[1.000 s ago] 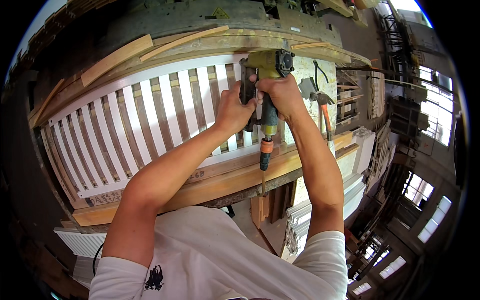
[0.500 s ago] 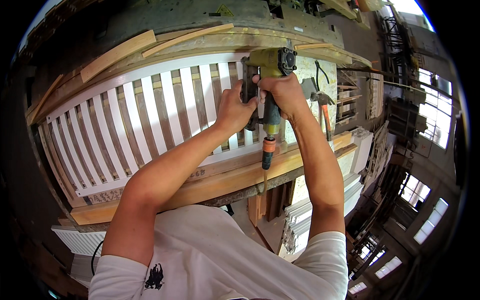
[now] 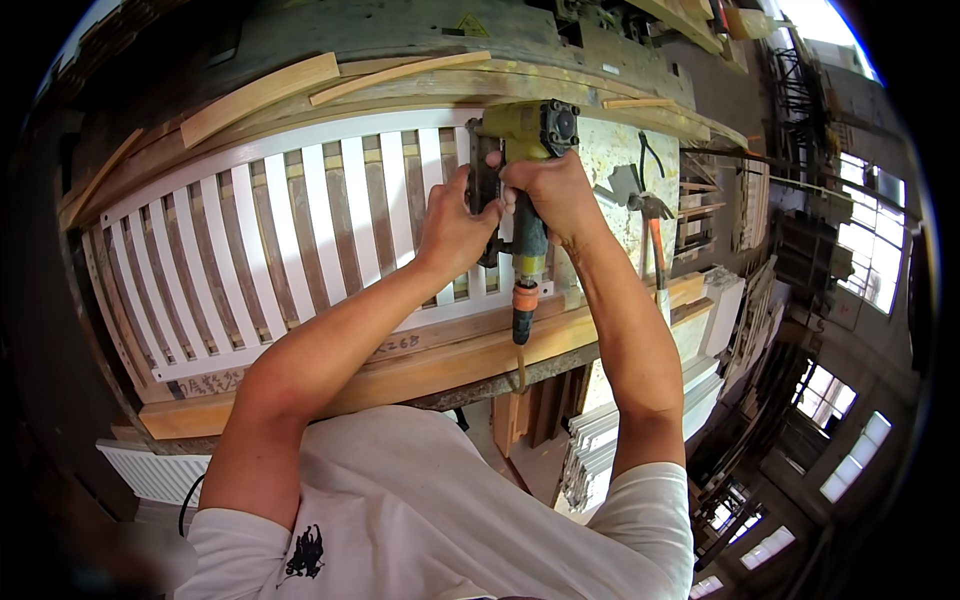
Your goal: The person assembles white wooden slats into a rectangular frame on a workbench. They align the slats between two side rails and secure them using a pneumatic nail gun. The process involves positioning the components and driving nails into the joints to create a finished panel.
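A nail gun [image 3: 528, 128] with a yellow-green body stands over the right end of a white slatted panel [image 3: 300, 133]. My right hand [image 3: 550, 195] is closed round its black handle. My left hand [image 3: 452, 228] holds the gun's dark magazine from the left side, thumb and fingers against it. An orange hose coupling [image 3: 525, 298] hangs from the handle's lower end, with a thin hose running down past the bench edge. The gun hides its own nose and the panel's last slats.
An orange-handled hammer [image 3: 656, 245] and black-handled pliers [image 3: 651, 155] lie on the right of the bench. Loose wood strips [image 3: 260, 100] rest along the far side. A timber beam [image 3: 420, 375] borders the near side. White slats [image 3: 595, 440] are stacked below at right.
The nail gun and both hands have shifted slightly left over the panel, showing more of its near right corner. My grip looks the same. The view has turned slightly.
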Demonstrator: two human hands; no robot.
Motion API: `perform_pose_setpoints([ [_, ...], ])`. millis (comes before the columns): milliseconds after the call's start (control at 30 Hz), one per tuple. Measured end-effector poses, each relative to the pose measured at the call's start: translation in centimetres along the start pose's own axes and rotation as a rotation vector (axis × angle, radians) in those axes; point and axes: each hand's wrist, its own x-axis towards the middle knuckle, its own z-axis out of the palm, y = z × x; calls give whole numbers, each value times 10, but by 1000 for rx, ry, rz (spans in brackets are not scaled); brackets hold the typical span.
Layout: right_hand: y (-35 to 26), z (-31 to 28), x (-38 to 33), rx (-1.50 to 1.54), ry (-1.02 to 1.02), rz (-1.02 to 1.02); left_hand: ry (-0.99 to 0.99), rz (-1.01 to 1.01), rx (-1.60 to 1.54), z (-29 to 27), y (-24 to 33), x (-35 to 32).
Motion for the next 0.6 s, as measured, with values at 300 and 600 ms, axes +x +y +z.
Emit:
perform_pose_setpoints([
  [300,-2,7,-4,-29,25,7,-32,-22,-43,-4,-6,1],
  [600,-6,11,-5,-36,65,33,-15,-1,-90,-5,-12,4],
])
